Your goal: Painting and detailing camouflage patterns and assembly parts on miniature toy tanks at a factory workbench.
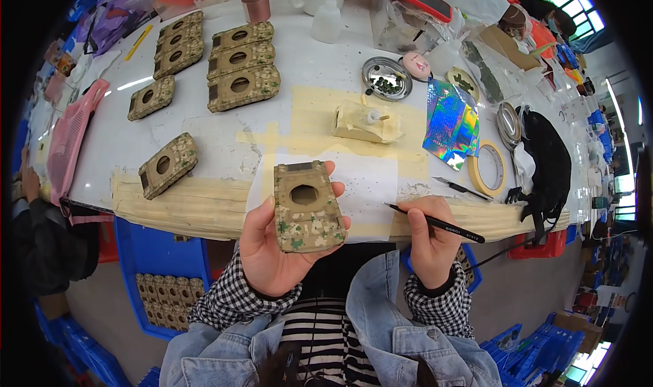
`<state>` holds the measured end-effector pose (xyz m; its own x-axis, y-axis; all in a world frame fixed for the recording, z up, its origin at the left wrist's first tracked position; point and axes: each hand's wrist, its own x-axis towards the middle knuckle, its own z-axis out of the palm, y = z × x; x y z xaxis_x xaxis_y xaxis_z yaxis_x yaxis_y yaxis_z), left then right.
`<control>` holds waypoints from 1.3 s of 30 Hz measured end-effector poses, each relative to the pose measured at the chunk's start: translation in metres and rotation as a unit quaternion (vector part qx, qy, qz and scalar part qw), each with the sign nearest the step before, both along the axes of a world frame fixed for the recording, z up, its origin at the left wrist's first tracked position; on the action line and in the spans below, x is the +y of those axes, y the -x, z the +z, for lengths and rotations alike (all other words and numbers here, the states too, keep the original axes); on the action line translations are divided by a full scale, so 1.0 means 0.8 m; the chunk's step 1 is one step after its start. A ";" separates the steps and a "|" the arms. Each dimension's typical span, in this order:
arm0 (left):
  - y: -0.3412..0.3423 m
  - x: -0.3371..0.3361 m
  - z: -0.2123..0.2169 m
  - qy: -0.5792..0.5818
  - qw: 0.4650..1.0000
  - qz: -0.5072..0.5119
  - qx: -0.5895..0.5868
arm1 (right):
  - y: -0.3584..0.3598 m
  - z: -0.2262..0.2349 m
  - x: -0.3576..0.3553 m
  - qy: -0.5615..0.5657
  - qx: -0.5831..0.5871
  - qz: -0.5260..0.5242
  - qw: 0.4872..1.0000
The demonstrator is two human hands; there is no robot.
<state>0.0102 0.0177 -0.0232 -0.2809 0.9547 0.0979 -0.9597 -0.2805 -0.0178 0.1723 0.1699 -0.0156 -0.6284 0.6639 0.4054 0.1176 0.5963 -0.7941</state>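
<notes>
My left hand (267,259) grips a camouflage-painted model tank hull (307,217), tan with green and brown specks, a round hole in its upper part. The thumb lies along its left edge and fingertips show at its right. My right hand (433,247) pinches a fine black paintbrush (464,232). Its tip points left toward the hull, apart from it. Beneath both, white paper (364,190) lies on the table. Further left lies a similar hull (168,165); several more lie in two stacks, such as this hull (243,88).
A metal dish (387,78) with dark green paint stands beyond a tape-covered block (367,123). To the right are shiny holographic film (451,125), a tape roll (487,169), a craft knife (462,188) and a black bag (546,162). A blue crate (146,241) below the table holds more hulls.
</notes>
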 end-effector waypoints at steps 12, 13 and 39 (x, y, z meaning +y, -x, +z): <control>-0.001 -0.001 0.001 0.001 1.000 0.001 0.000 | 0.001 -0.001 0.000 0.003 0.005 0.001 1.000; -0.001 -0.001 0.001 0.002 1.000 0.002 0.002 | 0.001 -0.001 0.000 0.003 0.005 0.001 1.000; 0.000 -0.004 0.000 0.046 0.998 -0.009 0.047 | -0.003 0.011 0.005 0.086 0.041 0.011 0.995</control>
<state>0.0105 0.0148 -0.0233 -0.2572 0.9657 0.0342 -0.9609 -0.2594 0.0970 0.1749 0.1739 -0.0071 -0.6137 0.7138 0.3375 0.0371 0.4531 -0.8907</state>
